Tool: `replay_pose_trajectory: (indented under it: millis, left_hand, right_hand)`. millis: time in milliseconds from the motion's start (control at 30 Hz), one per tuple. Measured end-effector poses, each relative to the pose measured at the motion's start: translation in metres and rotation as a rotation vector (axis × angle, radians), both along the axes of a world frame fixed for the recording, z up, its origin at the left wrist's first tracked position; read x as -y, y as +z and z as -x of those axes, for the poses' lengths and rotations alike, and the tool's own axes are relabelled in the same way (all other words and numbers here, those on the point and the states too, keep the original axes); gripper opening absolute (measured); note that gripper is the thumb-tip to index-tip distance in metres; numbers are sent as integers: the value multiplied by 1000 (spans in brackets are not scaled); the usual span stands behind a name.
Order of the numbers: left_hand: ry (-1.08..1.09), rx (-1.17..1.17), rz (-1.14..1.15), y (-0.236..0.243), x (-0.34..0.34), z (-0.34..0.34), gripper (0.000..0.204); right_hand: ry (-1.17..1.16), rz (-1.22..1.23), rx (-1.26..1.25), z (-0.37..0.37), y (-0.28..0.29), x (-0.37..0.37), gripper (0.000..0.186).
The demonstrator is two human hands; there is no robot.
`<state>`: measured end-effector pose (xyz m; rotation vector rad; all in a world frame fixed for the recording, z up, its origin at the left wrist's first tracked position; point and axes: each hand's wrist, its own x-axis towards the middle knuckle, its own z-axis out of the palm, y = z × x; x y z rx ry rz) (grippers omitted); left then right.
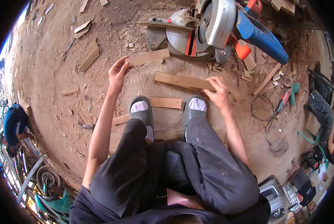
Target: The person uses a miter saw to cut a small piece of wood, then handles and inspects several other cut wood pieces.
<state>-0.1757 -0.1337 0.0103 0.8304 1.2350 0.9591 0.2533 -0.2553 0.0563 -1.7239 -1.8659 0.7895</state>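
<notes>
I squat on a dirt floor in dark trousers and grey sandals. My left hand (118, 72) pinches the near end of a short wooden board (148, 57) that lies in front of a mitre saw (208, 31). My right hand (218, 91) rests with fingers curled on the right end of a longer wooden plank (183, 80) lying across the ground ahead of my feet. Another short board (165, 102) lies between my sandals.
Wood offcuts (87, 56) are scattered at the upper left. A coiled cable (263, 108) and a red-handled tool (282, 101) lie to the right. A person in blue (14, 125) crouches far left beside a wheel (47, 177).
</notes>
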Motion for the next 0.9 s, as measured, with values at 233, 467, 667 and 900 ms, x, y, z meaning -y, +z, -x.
replay_pose_trajectory:
  millis: [233,467,667,900]
  left_hand:
    - [43,22,-9,0,-2,-5,36]
    - [50,22,-7,-4,5,-2,34]
    - [19,5,6,-7,5,-3,40]
    - [-3,4,34,-5,2,-8,39]
  right_hand:
    - [97,-64,50,69,-13,-5,46]
    - [26,-90,37,78,-16,-3,46]
    - [8,-54,77,84,-18,-7,46]
    - [-13,-97,59,85,-32,-2,57]
